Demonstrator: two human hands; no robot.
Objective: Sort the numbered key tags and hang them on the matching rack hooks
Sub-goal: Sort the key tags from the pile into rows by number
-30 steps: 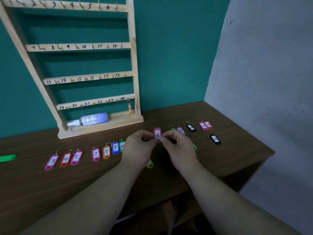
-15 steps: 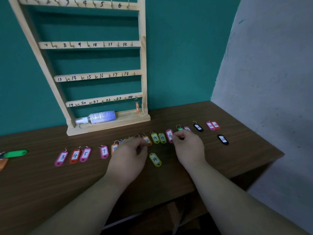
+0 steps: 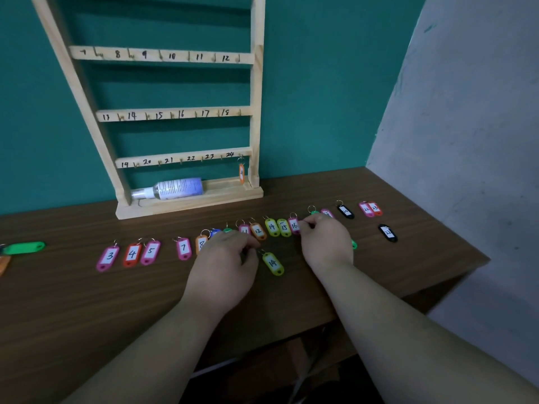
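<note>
I see my right hand (image 3: 326, 243) right of centre on the wooden table (image 3: 87, 301). Its fingers are curled, and thumb and forefinger pinch the right edge of the pink tag 16 (image 3: 294, 225). That tag lies flat in the row, just right of the yellow tag 15 (image 3: 283, 227) and another yellow tag 14 (image 3: 271, 227).

My left hand (image 3: 224, 266) rests knuckles-up at centre frame, fingers loosely curled with nothing in them that I can see. It covers part of the row near the orange tag 8 (image 3: 200, 243). A loose yellow tag 14 (image 3: 272, 263) lies alone below the row, its ring just beside my left fingertips; whether they touch I cannot tell.

Further left sit pink tag 3 (image 3: 108, 256), orange tag 4 (image 3: 132, 253), pink tag 5 (image 3: 150, 251) and pink tag 7 (image 3: 183, 248).

The wooden rack (image 3: 256, 112) stands against the teal wall in the upper middle. One orange tag (image 3: 241, 172) hangs at hook 24, and a spray bottle (image 3: 175, 189) lies on the rack's base.
</note>
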